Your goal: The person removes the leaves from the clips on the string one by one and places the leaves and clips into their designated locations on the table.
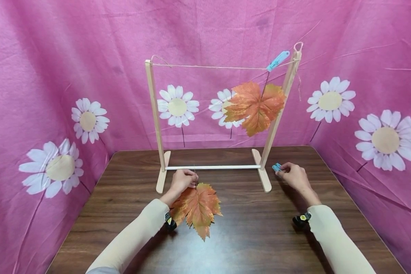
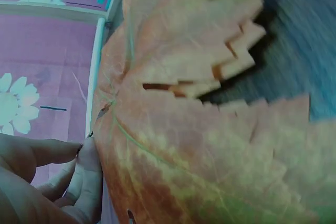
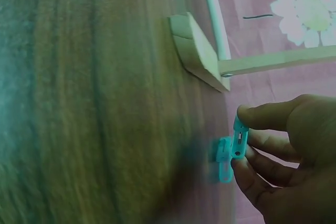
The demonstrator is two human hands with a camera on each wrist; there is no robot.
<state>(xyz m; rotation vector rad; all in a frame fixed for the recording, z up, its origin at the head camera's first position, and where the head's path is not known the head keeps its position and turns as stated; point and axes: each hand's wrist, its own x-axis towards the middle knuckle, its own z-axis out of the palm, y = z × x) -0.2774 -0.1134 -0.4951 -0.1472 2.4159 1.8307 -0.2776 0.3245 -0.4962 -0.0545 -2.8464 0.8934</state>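
Note:
My left hand [image 1: 183, 181] pinches the thin dark stem of an orange autumn leaf [image 1: 202, 207], which hangs above the table in front of the rack. In the left wrist view this leaf [image 2: 173, 129] fills most of the picture. Right of the rack, my right hand [image 1: 296, 177] holds a light blue clothespin [image 3: 240, 140] between thumb and fingers. A second blue clothespin [image 3: 224, 163] is close beside it, apparently on the table. Another orange leaf [image 1: 255, 108] hangs by its stem from the string [image 1: 209, 67], held by a blue clothespin [image 1: 278, 61] near the right post.
The wooden rack [image 1: 154, 114] stands toward the back of the brown table [image 1: 246, 228]. A white bar [image 1: 212, 167] joins its two feet low down. Pink cloth [image 1: 205, 30] with printed daisies surrounds the table at the back and sides.

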